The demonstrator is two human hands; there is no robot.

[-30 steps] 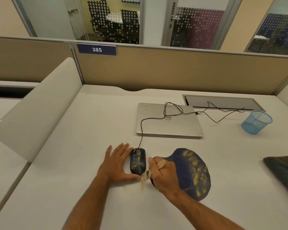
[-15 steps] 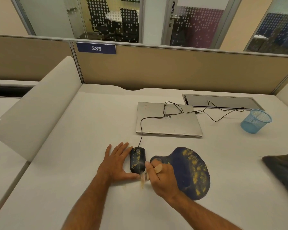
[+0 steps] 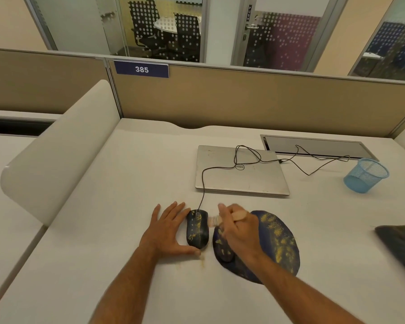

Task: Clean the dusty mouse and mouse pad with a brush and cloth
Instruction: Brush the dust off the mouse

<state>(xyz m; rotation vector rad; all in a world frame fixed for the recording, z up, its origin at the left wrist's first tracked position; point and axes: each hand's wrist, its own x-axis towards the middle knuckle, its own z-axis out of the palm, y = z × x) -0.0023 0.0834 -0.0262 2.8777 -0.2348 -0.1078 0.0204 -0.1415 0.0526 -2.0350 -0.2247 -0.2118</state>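
Note:
A black wired mouse [image 3: 197,228] speckled with yellow dust lies on the white desk [image 3: 126,188]. My left hand [image 3: 167,230] rests flat against its left side, thumb at its near end. My right hand [image 3: 237,228] is closed around a small brush [image 3: 214,221] with a pale wooden handle; the bristles sit just right of the mouse's front. The dark blue mouse pad [image 3: 278,244], also dusted yellow, lies right of the mouse, partly under my right hand and forearm. A dark cloth [image 3: 400,244] lies at the right edge.
A closed silver laptop [image 3: 241,176] sits behind the mouse with the cable looped over it. A blue mesh cup [image 3: 365,175] stands at the far right. A curved white divider [image 3: 56,148] borders the left side. Some swept dust [image 3: 202,261] lies on the desk near my left thumb.
My right hand with the brush has moved away from me, from the mouse's near end up to beside its front. My left hand and the mouse stay put.

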